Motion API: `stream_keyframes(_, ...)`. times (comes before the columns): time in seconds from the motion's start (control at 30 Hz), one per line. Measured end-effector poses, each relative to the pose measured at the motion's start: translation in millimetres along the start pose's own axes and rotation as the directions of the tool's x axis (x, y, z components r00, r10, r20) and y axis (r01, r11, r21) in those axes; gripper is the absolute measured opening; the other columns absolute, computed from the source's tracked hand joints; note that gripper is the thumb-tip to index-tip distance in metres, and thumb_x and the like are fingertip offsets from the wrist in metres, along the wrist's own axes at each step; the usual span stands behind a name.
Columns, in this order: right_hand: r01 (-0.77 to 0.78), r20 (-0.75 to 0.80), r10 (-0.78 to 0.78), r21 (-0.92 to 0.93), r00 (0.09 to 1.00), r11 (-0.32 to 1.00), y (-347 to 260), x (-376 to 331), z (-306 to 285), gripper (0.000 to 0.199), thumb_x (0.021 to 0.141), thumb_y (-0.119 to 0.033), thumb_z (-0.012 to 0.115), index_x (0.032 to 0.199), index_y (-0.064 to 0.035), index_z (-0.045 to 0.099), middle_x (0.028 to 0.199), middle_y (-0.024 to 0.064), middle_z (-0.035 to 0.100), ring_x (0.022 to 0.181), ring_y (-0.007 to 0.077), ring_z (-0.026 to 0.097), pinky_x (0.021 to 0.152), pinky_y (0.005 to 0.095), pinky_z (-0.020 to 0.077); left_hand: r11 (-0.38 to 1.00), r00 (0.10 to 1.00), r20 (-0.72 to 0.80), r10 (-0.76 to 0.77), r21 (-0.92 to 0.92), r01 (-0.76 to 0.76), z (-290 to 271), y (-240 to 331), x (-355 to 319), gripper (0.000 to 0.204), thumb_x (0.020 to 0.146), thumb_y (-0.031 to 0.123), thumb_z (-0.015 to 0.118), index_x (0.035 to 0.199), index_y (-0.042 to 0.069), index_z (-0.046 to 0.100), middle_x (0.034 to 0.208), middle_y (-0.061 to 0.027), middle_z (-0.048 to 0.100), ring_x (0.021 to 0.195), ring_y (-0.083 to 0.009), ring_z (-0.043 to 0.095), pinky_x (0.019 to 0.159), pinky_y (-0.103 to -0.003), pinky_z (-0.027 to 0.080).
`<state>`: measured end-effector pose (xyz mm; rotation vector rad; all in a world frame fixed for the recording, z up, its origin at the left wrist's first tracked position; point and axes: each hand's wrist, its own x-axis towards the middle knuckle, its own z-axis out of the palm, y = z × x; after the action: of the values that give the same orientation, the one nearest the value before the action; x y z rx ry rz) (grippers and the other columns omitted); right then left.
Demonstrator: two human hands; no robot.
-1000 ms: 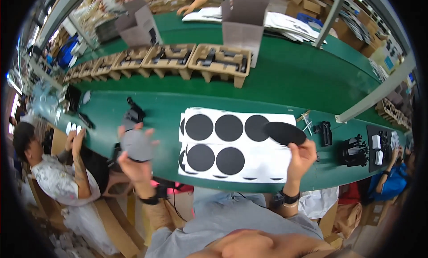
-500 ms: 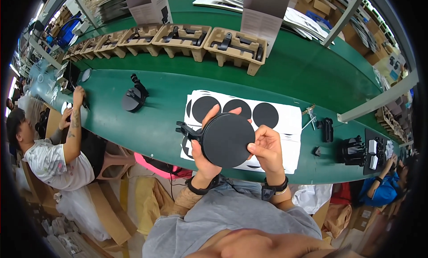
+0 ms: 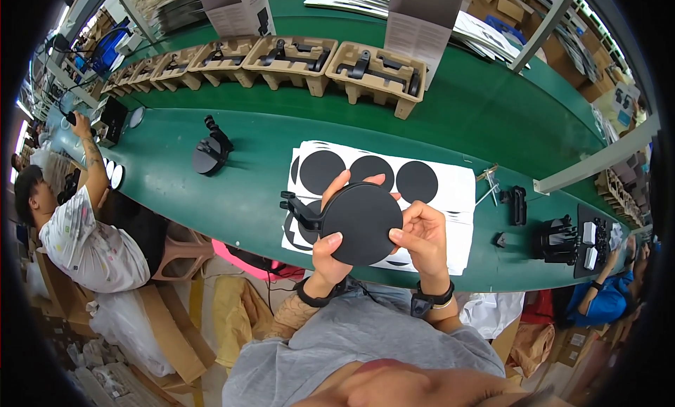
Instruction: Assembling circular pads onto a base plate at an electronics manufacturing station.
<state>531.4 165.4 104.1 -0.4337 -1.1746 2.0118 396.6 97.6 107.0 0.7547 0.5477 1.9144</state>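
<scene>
A round black stand base (image 3: 362, 224) with a short black bracket (image 3: 301, 211) on its left side is held over the bench, its flat face turned up to me. My left hand (image 3: 332, 256) grips its left edge, thumb on the face and fingers around the far rim. My right hand (image 3: 425, 242) holds the right edge, thumb pressed on the face near the rim, the other fingers curled partly behind. Beneath lie white sheets (image 3: 453, 231) bearing round black pads (image 3: 417, 182), partly hidden by my hands and the base.
Another black stand (image 3: 209, 154) stands on the green bench to the left. Cardboard pulp trays (image 3: 376, 80) with black parts line the raised shelf. Black parts (image 3: 517, 206) and a black cluster of parts (image 3: 554, 238) lie right. Co-workers sit at both sides.
My left thumb has moved from beside the bracket onto the base's face. The base has stayed nearly in place. The co-worker at the left has raised an arm farther away.
</scene>
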Motion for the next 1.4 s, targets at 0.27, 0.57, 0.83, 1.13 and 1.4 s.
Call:
stream_keyframes(0.27, 0.005, -0.002, -0.005, -0.009, 1.000, 1.000, -2.8, 0.9, -3.5, 0.011, 0.081, 0.008, 0.063, 0.080, 0.0024, 0.053, 0.075, 0.0110, 0.064, 0.064, 0.0122, 0.065, 0.054, 0.0215, 0.0523, 0.997, 1.000, 0.013, 0.003, -0.073, -0.002, -0.7, -6.8, -3.1, 0.089, 0.075, 0.038, 0.054, 0.150, 0.018, 0.010, 0.139, -0.0279, 0.033, 0.121, -0.0437, 0.046, 0.096, -0.051, 0.045)
stream_keyframes(0.57, -0.248, -0.027, 0.250, -0.270, 0.968, 0.930, -8.9, 30.6, 2.5, 0.026, 0.074, -0.006, 0.078, 0.066, -0.0011, 0.054, 0.057, 0.0027, 0.058, 0.055, 0.0084, 0.061, 0.048, 0.0196, 0.0473, 0.945, 0.974, 0.050, 0.220, 0.237, -0.225, -15.2, -12.7, -10.0, 0.084, 0.075, 0.038, 0.056, 0.148, 0.024, 0.018, 0.138, -0.0291, 0.034, 0.117, -0.0468, 0.046, 0.092, -0.053, 0.047)
stream_keyframes(0.83, 0.590, 0.380, -0.582, -0.776, 0.719, 0.221, 9.4, 17.6, -17.3, 0.049, 0.065, -0.034, 0.083, 0.093, 0.0003, 0.062, 0.095, 0.0132, 0.066, 0.089, 0.0288, 0.065, 0.079, 0.0372, 0.0513, 0.970, 0.961, -0.200, 0.193, -0.110, -0.218, 4.3, -19.4, -18.6, 0.080, 0.078, 0.036, 0.050, 0.148, 0.020, 0.014, 0.142, -0.0213, 0.034, 0.121, -0.0408, 0.046, 0.100, -0.048, 0.041)
stream_keyframes(1.13, 0.533, 0.327, -0.650, -0.834, 0.686, 0.143, 27.9, -8.9, -37.0, 0.033, 0.072, 0.011, 0.065, 0.105, 0.0044, 0.067, 0.085, 0.0192, 0.069, 0.075, 0.0242, 0.070, 0.069, 0.0271, 0.0531, 0.989, 0.997, -0.067, -0.048, 0.134, 0.057, -30.7, -71.3, -24.0, 0.082, 0.084, 0.024, 0.065, 0.144, 0.013, 0.010, 0.138, -0.0116, 0.032, 0.122, -0.0257, 0.045, 0.104, -0.044, 0.038)
stream_keyframes(1.4, 0.301, -0.117, -0.408, -0.503, 0.905, 0.810, 44.7, 28.6, -35.4, 0.031, 0.081, 0.005, 0.066, 0.111, 0.0108, 0.060, 0.094, 0.0127, 0.068, 0.084, 0.0126, 0.061, 0.075, 0.0234, 0.0492, 0.924, 0.926, -0.049, -0.374, -0.109, 0.367, -56.6, -41.9, -24.0, 0.059, 0.086, 0.004, 0.057, 0.139, 0.006, 0.030, 0.134, -0.0212, 0.045, 0.125, -0.0316, 0.046, 0.107, -0.042, 0.034)
